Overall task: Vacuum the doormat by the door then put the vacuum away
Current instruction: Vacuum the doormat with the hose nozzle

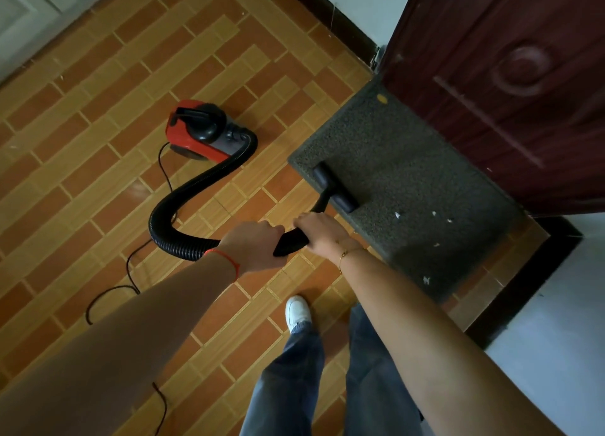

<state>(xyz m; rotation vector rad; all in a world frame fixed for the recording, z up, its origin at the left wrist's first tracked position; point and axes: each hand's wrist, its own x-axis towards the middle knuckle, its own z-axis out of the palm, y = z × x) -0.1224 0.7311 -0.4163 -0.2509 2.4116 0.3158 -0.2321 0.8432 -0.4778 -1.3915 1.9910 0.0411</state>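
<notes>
Red and black, one canister vacuum (204,131) sits on the brick-patterned tile floor (98,92) in the upper-left middle of the frame, with one ribbed black hose (183,200) curling from its front down and right to the hands. One thin black cord (131,265) trails from the vacuum toward the lower left, and its far end is cut off by the forearm and the frame edge. One dark grey doormat (409,187) lies right of centre against one dark red door (507,85), whose upper part runs out of the frame. One black floor nozzle (334,187) rests on the mat's left part, near its edge. About half a dozen small white scraps (397,215) are scattered on the mat's lower right part; what they are is hard to make out.

Both hands grip the black wand (291,239) in the middle of the frame. The left hand (255,249), with a red string at its wrist, has its fingers wrapped round the rear end where the hose joins. The right hand (319,232), with a thin gold bracelet, is closed round the wand just ahead of it, hiding part of the tube. The nozzle lies just up and right of the right hand, and the vacuum body is well apart to the upper left. One white shoe (297,309) and blue jeans (294,370) show at the bottom; the other foot is hidden.
</notes>
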